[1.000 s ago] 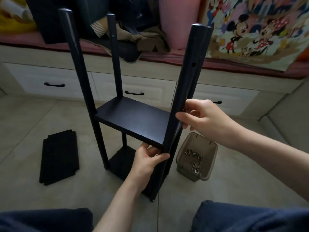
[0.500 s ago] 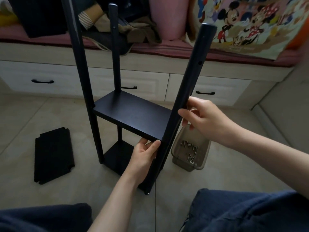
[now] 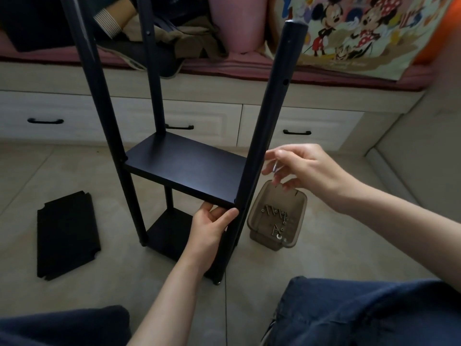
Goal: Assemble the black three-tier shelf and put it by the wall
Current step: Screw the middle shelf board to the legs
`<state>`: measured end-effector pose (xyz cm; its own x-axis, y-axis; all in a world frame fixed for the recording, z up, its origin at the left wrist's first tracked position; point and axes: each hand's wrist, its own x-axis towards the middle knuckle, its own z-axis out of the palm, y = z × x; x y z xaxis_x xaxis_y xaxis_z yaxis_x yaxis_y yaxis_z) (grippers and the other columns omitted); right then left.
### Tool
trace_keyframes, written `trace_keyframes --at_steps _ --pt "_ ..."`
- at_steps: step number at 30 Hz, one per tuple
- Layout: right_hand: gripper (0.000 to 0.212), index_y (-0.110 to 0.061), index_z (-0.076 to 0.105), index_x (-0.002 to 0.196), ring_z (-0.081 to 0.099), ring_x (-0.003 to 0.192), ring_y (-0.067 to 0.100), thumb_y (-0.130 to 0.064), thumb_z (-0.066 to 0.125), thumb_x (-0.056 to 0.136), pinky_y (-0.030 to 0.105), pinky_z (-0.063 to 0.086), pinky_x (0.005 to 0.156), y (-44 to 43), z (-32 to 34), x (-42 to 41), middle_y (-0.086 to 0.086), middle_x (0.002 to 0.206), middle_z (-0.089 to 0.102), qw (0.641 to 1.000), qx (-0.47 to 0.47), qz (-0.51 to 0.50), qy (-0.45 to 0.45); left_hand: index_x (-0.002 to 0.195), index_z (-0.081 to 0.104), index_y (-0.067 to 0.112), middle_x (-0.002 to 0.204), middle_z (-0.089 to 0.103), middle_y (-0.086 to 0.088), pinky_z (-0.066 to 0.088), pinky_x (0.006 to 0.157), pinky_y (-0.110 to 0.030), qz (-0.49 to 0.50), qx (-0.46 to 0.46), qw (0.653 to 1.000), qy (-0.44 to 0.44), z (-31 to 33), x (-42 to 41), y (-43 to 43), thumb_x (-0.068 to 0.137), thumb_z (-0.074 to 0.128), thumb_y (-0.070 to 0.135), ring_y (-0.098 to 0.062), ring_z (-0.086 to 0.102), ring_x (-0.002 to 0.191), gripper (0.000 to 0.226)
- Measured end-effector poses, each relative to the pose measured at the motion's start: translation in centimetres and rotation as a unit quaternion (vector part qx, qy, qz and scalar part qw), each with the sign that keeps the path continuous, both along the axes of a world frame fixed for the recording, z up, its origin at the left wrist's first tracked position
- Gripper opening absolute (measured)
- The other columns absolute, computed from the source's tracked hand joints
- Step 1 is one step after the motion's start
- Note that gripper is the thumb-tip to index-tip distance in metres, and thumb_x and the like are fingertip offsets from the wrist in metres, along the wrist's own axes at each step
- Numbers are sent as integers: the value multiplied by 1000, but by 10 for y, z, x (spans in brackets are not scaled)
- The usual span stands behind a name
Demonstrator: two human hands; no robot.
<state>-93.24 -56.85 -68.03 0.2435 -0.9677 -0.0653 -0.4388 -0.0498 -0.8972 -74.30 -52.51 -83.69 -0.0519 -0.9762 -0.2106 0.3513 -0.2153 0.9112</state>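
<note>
Smoky translucent plastic tub (image 3: 300,204) holds loose silver screws (image 3: 275,216); above it, right hand (image 3: 308,168) pinches what seems a small screw (image 3: 275,168); left hand (image 3: 212,227) curls its fingers under the black wooden shelf (image 3: 184,168)

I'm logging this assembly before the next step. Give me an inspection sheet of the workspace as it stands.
Surface: pale tiled floor.
Job's things: shelf frame upright, with the middle board and bottom board fitted. The third board lies flat to its left, apart from it.
Clutter: translucent tub holding screws, right of the frame.
Hands: left hand grips the middle board's near corner. Right hand pinches what looks like a small screw beside the front post.
Cables: nothing seen.
Surroundings: white drawers, a bench with clothes and a cartoon-print bag.
</note>
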Motion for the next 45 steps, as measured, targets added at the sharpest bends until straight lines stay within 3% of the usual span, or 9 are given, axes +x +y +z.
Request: trace_keyframes --at_steps 3,5,10,15,21,27,32,36,45 --pt "35 -11 70 109 73 77 13 8 47 92 27 58 68 2 -9 -9 2 90 76 998 6 16 58 116 66 28 108 76 -3 59 72 -24 7 8 1000 14 0 -2 -2 76 78 33 -20 74 102 42" --pt "34 -11 73 107 73 77 12 10 53 89 26 59 71 5 -17 -13 0 88 76 993 1 36 110 117 65 27 109 76 -5 59 71 -26 5 9 1000 22 -1 -4 -2 77 78 32 -23 74 100 43" --pt "11 -12 77 97 67 59 9 -9 67 92 16 52 58 8 -40 -17 4 73 75 987 -3 20 162 120 63 23 108 76 -7 59 72 -27 13 8 1000 26 -4 -7 -3 74 80 32 -24 74 100 50" --pt "14 -24 78 95 64 72 5 -31 66 94 12 45 57 5 -49 -15 -7 85 72 964 13 32 265 119 64 23 110 76 -4 54 87 -34 10 9 1000 15 -6 -10 -3 73 79 33 -20 73 106 49" --pt "20 -14 65 97 70 54 20 -28 51 102 25 53 45 14 -51 -1 8 68 73 960 195 105 172 121 63 21 111 76 -6 56 85 -33 5 1 1000 10 -7 -10 -4 76 79 32 -23 72 107 48" --pt "26 -16 67 82 51 46 16 -28 54 101 25 44 43 19 -59 13 7 62 57 959 179 103 194 122 64 22 113 75 -8 54 98 -51 9 1 1000 0 -11 -11 -8 76 83 36 -28 72 108 51" --pt "30 -8 57 98 64 50 18 -34 43 105 25 47 40 17 -58 15 7 69 64 956 212 99 175 120 66 20 113 75 -7 54 97 -48 7 2 1000 0 -11 -12 -10 74 84 37 -25 72 108 52" --pt "30 -15 57 84 44 41 10 -32 44 105 21 38 39 15 -63 16 0 61 47 957 234 78 155 118 66 20 111 76 -5 55 98 -49 4 7 1000 -1 -9 -12 -12 76 80 33 -24 73 106 47" --pt "37 -12 65 81 32 40 11 -31 44 105 22 30 41 14 -65 19 -6 48 37 944 289 68 140 117 65 14 107 76 -8 53 100 -53 2 10 1000 5 -4 -15 -11 75 79 33 -27 73 105 48"
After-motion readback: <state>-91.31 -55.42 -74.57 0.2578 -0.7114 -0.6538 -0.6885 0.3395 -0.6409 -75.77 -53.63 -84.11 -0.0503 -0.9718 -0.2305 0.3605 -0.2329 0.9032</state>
